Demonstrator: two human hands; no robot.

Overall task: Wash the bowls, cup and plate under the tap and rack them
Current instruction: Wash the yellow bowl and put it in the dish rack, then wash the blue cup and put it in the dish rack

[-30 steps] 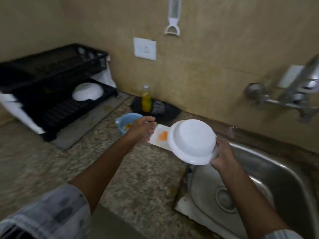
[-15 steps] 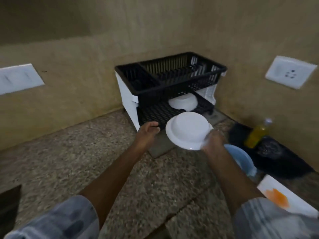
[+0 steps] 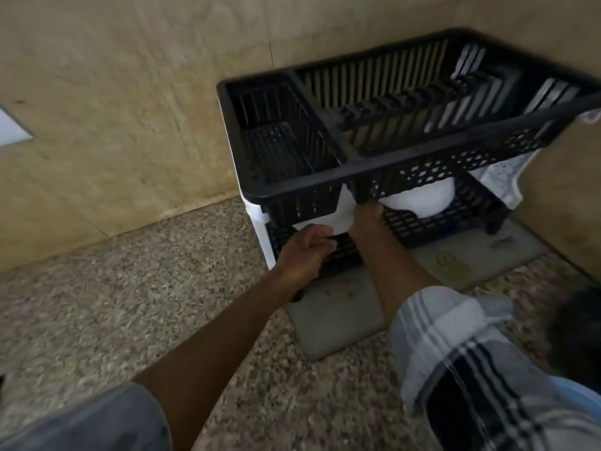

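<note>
1. Under the upper tier of the black plastic two-tier dish rack (image 3: 374, 164), the right hand (image 3: 367, 222) grips a white round bowl (image 3: 341, 213) on the lower shelf.
2. Another white bowl (image 3: 422, 200) sits just beside it.
3. The left hand (image 3: 302, 252), fingers curled, touches the rack's front edge.

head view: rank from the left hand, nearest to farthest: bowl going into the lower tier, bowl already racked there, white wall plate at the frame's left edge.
From the left hand:
1. Bowl being placed: just above and right of the hand, on the lower tier of the rack.
2. Racked bowl: farther right, same tier.
3. Wall plate: far left, on the wall.
</note>
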